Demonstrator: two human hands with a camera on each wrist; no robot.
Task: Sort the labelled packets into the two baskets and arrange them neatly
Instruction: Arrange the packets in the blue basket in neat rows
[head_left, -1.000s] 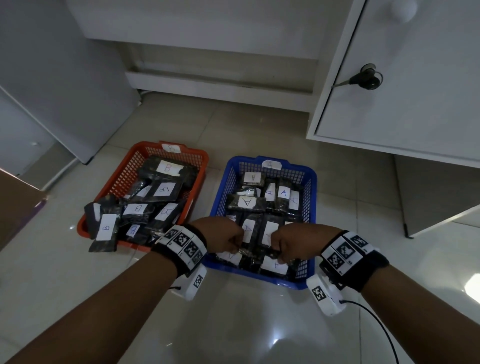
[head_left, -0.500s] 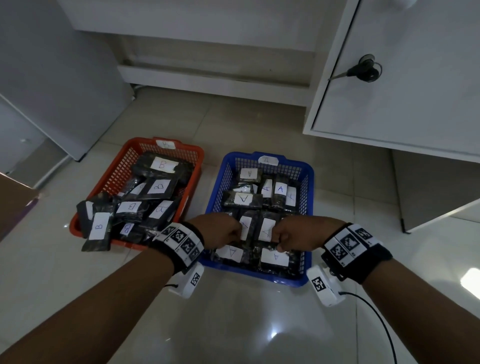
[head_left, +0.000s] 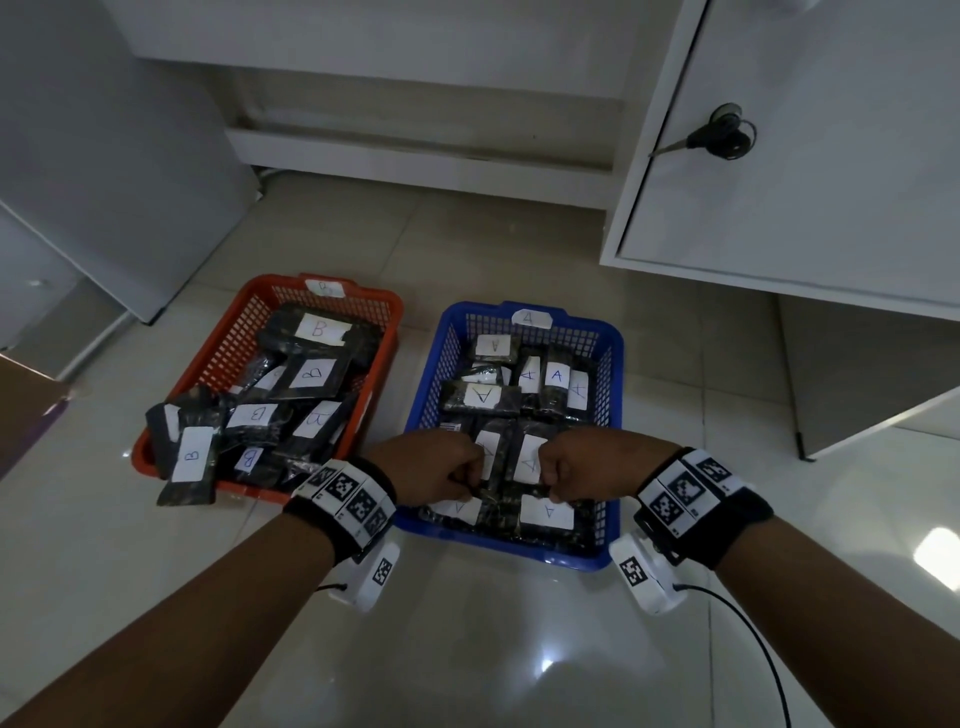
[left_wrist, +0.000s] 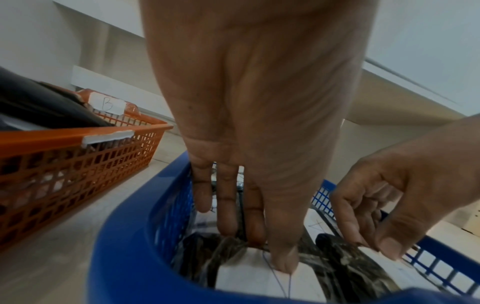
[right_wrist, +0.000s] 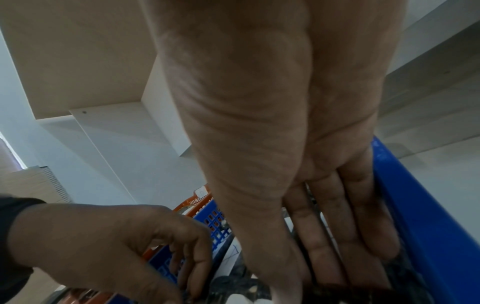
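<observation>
On a tiled floor beneath white cabinets, an orange basket tagged B sits left of a blue basket tagged A. The B packets lie jumbled, long axes at mixed angles; one hangs over the basket's near-left corner and looks likely to slide onto the floor if the basket is nudged.

Both hands work the near end of the blue basket. The left hand pinches the near end of a dark A packet, fingers reaching down among the packets. The right hand curls on the near end of its neighbour. These two packets run lengthwise, near edge to far edge, side by side; one behind them lies crosswise. Tugging either may drag the loose packet below or skew the row.
</observation>
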